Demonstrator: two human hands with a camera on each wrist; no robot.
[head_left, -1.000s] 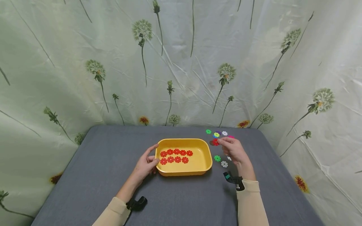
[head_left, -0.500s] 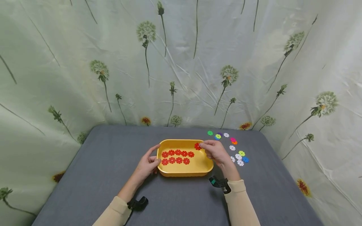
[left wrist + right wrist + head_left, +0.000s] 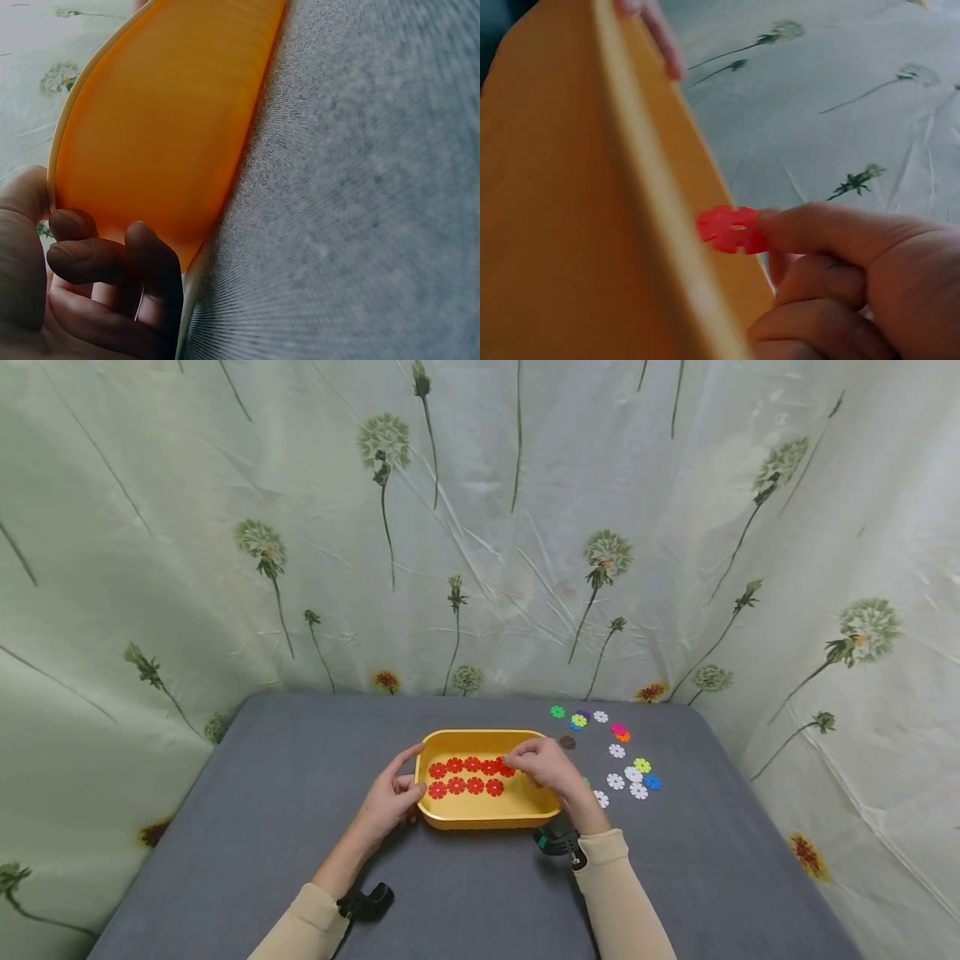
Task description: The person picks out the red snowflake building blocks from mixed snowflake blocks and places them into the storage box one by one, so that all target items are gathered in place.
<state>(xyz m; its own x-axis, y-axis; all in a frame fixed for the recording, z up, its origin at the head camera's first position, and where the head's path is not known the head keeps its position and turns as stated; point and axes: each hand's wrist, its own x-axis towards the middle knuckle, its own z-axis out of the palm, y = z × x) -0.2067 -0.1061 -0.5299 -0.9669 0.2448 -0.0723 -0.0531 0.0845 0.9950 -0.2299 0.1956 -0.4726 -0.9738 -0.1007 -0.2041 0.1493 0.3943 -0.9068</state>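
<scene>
A yellow plastic tray [image 3: 487,822] stands on the grey table. Two rows of red snowflake discs [image 3: 475,786] lie on its floor. My left hand [image 3: 392,793] grips the tray's left end; in the left wrist view, its thumb is over the rim and its fingers curl against the outer wall [image 3: 165,127]. Over the tray's right half, my right hand [image 3: 551,768] pinches a red snowflake disc [image 3: 721,229] between thumb and forefinger. From the head, that disc overlaps the right end of the back row, and the fingertips partly cover it.
Loose snowflake discs are scattered right of the tray: a brown disc [image 3: 567,742] close by, a green disc [image 3: 557,712] farther back, a blue disc [image 3: 652,782] and several white ones [image 3: 617,750]. A flower-printed curtain [image 3: 480,527] hangs behind the table.
My right hand has carried the red disc leftward from beside the loose discs to over the tray, near the back row's end. My left hand keeps its hold on the tray.
</scene>
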